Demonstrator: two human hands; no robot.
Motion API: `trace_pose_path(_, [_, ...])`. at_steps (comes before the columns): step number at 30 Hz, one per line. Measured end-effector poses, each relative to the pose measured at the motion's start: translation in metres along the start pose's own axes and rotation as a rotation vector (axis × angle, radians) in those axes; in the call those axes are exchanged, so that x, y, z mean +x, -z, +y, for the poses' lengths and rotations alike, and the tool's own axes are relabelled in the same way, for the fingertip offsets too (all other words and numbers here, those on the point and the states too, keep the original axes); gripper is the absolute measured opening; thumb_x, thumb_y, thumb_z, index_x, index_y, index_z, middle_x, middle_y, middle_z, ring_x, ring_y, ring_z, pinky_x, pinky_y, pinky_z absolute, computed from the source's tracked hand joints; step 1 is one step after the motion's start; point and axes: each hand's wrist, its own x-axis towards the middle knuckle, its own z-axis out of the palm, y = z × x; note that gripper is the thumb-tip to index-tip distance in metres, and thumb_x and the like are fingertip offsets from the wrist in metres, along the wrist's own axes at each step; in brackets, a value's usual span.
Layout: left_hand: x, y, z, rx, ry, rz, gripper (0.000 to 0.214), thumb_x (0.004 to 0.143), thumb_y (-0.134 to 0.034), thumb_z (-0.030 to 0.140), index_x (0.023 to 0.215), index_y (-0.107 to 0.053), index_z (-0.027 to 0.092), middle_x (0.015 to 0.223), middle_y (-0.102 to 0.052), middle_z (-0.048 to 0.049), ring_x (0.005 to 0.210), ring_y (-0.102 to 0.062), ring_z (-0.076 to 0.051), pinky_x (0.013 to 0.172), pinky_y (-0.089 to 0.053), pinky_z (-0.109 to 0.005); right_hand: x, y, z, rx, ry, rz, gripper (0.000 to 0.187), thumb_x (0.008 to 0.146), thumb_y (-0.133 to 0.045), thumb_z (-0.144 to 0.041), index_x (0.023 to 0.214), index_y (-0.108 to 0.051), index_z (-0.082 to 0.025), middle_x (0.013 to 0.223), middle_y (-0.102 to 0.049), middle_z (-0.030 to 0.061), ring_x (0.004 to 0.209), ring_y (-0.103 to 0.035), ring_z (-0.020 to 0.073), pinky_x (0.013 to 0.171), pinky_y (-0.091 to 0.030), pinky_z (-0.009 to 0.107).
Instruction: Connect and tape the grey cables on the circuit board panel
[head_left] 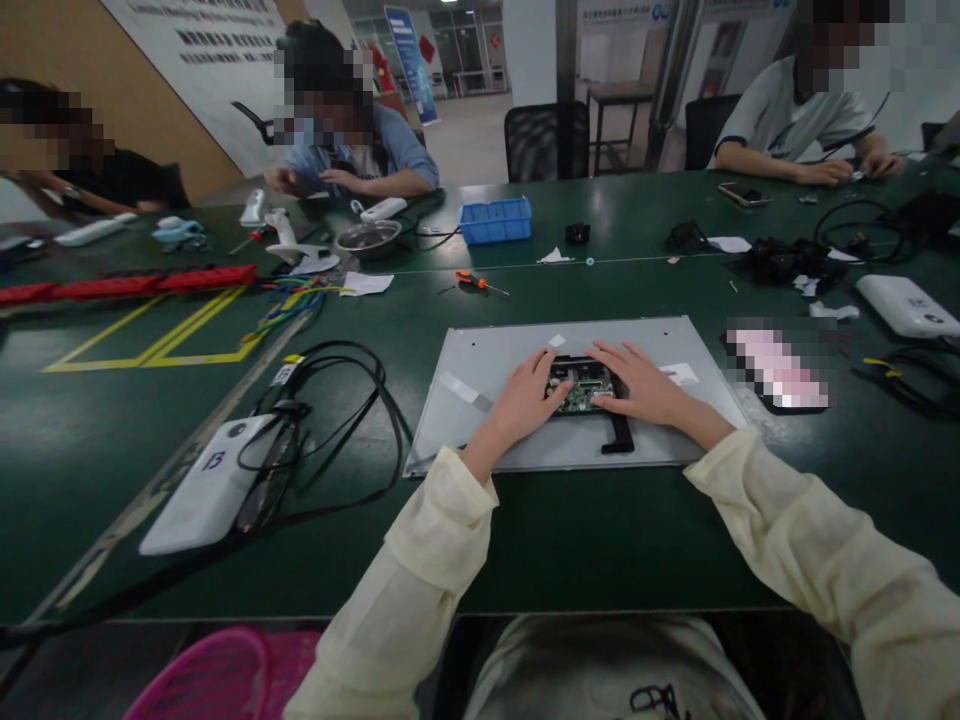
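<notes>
A grey metal panel (pixel 495 375) lies flat on the dark green table (pixel 600 540) in front of me. A small green circuit board (pixel 581 388) sits in a black frame at its middle, with a black strip (pixel 619 433) running toward me. My left hand (pixel 525 398) lies on the panel, fingers stretched out and touching the board's left edge. My right hand (pixel 637 382) lies flat over the board's right side, fingers spread. Neither hand holds anything.
A white device marked 13 (pixel 206 483) with black cables (pixel 337 400) lies at my left. An orange-handled screwdriver (pixel 474 281) and a blue bin (pixel 495 219) sit beyond the panel. A white device (pixel 906 305) lies at right. Three other people work around the table. A pink basket (pixel 217 675) is below.
</notes>
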Motion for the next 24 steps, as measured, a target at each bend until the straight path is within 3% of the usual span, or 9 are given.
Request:
trace_pose_path(4, [0.0,0.009,0.006,0.028,-0.014,0.022,0.056,0.095,-0.04,0.04,0.144,-0.031,0.015,0.148,-0.038,-0.0156,0.134,-0.04,-0.026,0.11,-0.033,-0.04,0.0,-0.001,0.001,0.001,-0.001,0.019,0.076,0.084,-0.05,-0.061,0.148,-0.028,-0.026,0.152,-0.036,0.0098,0.138,-0.035,0.0294,0.116,-0.022,0.054])
trace_pose_path(9, [0.006,0.04,0.008,0.004,0.001,0.022,0.037,0.093,-0.043,0.031,0.127,-0.052,0.018,0.133,-0.054,-0.0096,0.122,-0.051,-0.022,0.106,-0.039,-0.035,-0.001,-0.002,0.002,0.007,-0.011,0.019,0.075,0.085,-0.049,-0.062,0.148,-0.029,-0.026,0.152,-0.035,0.01,0.138,-0.035,0.0298,0.115,-0.024,0.054])
trace_pose_path(15, [0.04,0.075,-0.006,-0.004,0.096,-0.017,0.028,0.086,-0.048,0.02,0.109,-0.064,0.017,0.114,-0.067,-0.0064,0.102,-0.063,-0.02,0.096,-0.047,-0.032,-0.001,-0.001,0.002,0.023,-0.03,0.017,0.074,0.084,-0.05,-0.062,0.147,-0.031,-0.028,0.152,-0.033,0.0098,0.137,-0.035,0.0323,0.112,-0.029,0.055])
trace_pose_path(19, [0.077,0.069,-0.015,-0.005,0.061,-0.023,0.034,0.079,-0.048,0.009,0.106,-0.066,0.016,0.108,-0.07,-0.0056,0.096,-0.064,-0.018,0.09,-0.049,-0.029,0.0,0.0,0.001,0.033,-0.036,0.023,0.074,0.084,-0.05,-0.062,0.147,-0.031,-0.028,0.153,-0.032,0.0103,0.136,-0.035,0.0325,0.11,-0.032,0.054])
trace_pose_path(24, [0.104,0.034,-0.023,0.021,0.046,-0.085,0.039,0.074,-0.049,0.005,0.106,-0.068,0.017,0.108,-0.069,-0.0044,0.093,-0.064,-0.017,0.09,-0.049,-0.027,0.001,0.0,0.0,0.061,-0.03,0.027,0.073,0.084,-0.051,-0.061,0.147,-0.029,-0.032,0.152,-0.033,0.0091,0.135,-0.036,0.0331,0.108,-0.033,0.056])
